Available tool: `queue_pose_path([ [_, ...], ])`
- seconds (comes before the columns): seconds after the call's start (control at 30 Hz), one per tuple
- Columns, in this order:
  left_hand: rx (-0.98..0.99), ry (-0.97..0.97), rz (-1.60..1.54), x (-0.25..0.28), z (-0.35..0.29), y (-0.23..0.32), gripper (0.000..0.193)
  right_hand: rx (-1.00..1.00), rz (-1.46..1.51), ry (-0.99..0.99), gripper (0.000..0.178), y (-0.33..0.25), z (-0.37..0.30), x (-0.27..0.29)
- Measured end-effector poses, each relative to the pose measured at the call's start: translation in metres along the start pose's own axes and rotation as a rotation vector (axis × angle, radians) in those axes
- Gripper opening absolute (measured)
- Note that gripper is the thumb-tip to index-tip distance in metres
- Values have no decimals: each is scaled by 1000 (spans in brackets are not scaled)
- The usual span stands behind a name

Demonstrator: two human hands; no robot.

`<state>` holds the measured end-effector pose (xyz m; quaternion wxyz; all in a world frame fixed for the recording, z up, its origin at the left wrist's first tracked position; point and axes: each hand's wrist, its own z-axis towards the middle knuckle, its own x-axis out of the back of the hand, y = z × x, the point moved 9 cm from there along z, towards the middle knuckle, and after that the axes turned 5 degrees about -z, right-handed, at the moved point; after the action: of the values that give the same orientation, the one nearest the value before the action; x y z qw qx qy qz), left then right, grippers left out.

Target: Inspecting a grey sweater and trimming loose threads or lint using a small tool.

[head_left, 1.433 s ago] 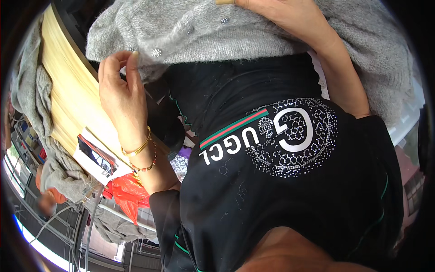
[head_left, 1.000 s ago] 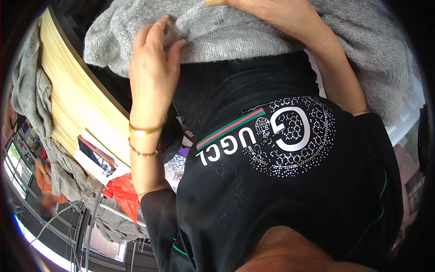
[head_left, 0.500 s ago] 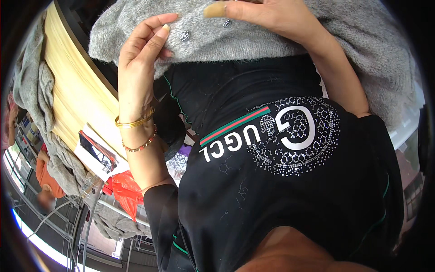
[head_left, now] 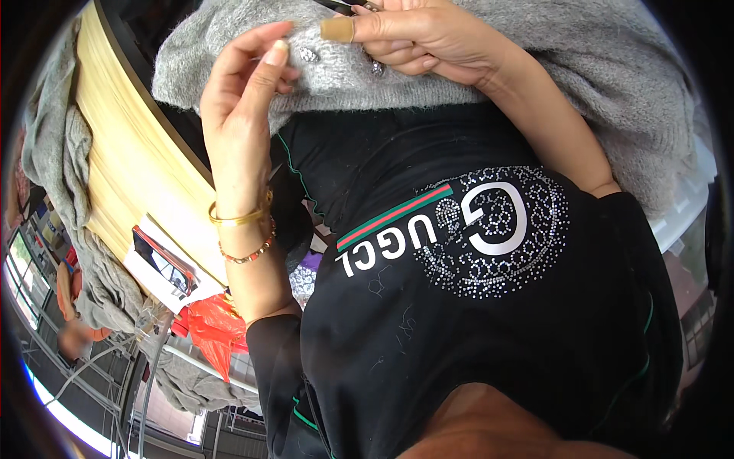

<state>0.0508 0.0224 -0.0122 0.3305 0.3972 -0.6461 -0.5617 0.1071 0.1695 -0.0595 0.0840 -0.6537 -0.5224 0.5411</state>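
A fuzzy grey knitted garment (head_left: pixel 336 76) lies across my lap. A dark, sparkly beaded button (head_left: pixel 308 54) shows on it beside my left fingers, and another button (head_left: pixel 378 67) sits under my right hand. My left hand (head_left: pixel 248 92) pinches thumb to forefinger over the knit; anything between them is too fine to make out. My right hand (head_left: pixel 413 42) is curled, its thumb wrapped in a tan cover (head_left: pixel 337 30) and pointing towards the left fingertips. Out of its fingers juts a dark scissors-like tool (head_left: pixel 340 6), partly cut off by the top edge.
A pale wooden table (head_left: pixel 122 138) runs along the left, with grey knits (head_left: pixel 57 145) hanging over its far side. On its near end lie a dark phone-like object (head_left: pixel 164 260) and papers, with a red plastic bag (head_left: pixel 214 325) beside them. Another person (head_left: pixel 73 336) is at far left.
My right hand has come down and left, its fingers now curled with the dark tool showing. The left hand stays pinched near the same button. The garment has shifted slightly.
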Motion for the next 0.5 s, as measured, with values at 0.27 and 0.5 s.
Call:
queue_pose_path([
  [0.27, -229, -62, 185, -17, -7, 20, 19, 2, 69, -7, 28, 1, 3, 2],
  [0.5, -25, -40, 140, -17, -9, -5, 27, 97, -67, 23, 28, -9, -3, 4],
])
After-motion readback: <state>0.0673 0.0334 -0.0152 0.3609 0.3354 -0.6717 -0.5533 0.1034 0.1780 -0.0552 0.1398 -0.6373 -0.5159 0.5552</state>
